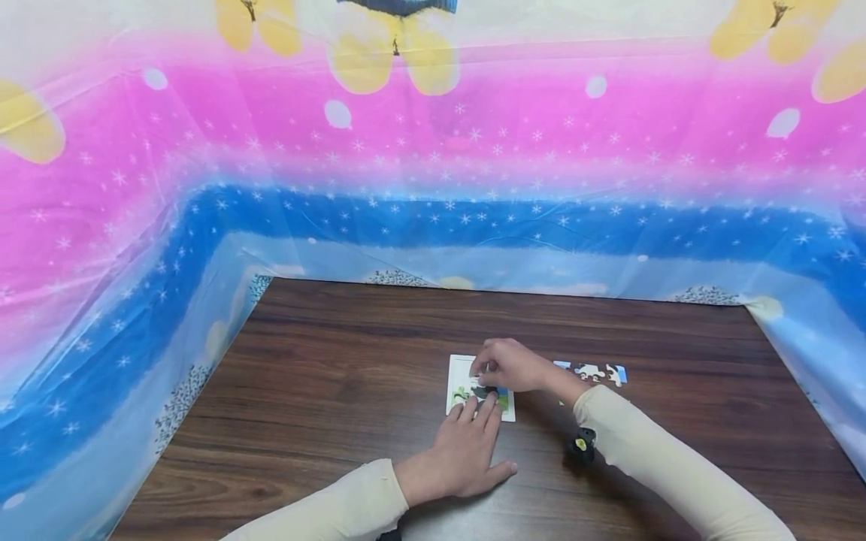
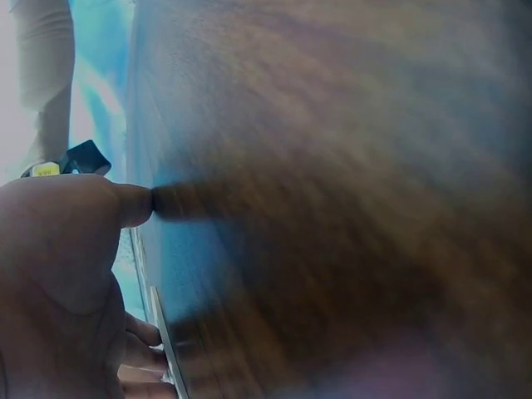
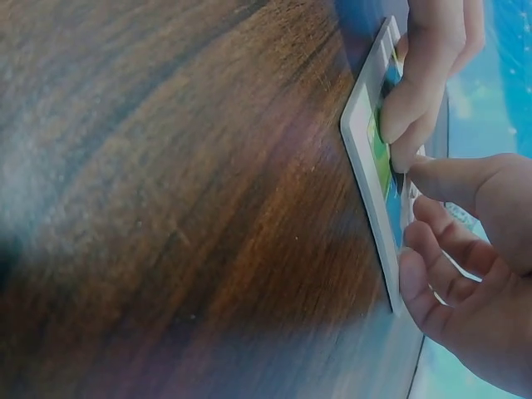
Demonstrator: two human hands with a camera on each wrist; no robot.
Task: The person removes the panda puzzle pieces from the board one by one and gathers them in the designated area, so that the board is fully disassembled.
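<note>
A small jigsaw puzzle board [image 1: 459,368] with a white border lies on the table, partly filled with green, blue and black-and-white pieces. My left hand [image 1: 463,451] lies palm down with its fingers straight, and the fingertips press on the near part of the board. Above the board's middle my right hand [image 1: 516,367] has its fingers bent, pinching a puzzle piece [image 1: 476,381] against the picture. The right wrist view shows the thumb and fingers of that hand [image 3: 474,258] at the board's surface [image 3: 366,158], mostly hiding the piece. In the left wrist view, the left hand [image 2: 58,283] hides most of the board.
Several loose puzzle pieces [image 1: 590,372] lie on the table to the right of the board, partly behind the right forearm. The dark wooden table [image 1: 304,376] ends at a patterned cloth [image 1: 433,218] hanging behind it and at the sides.
</note>
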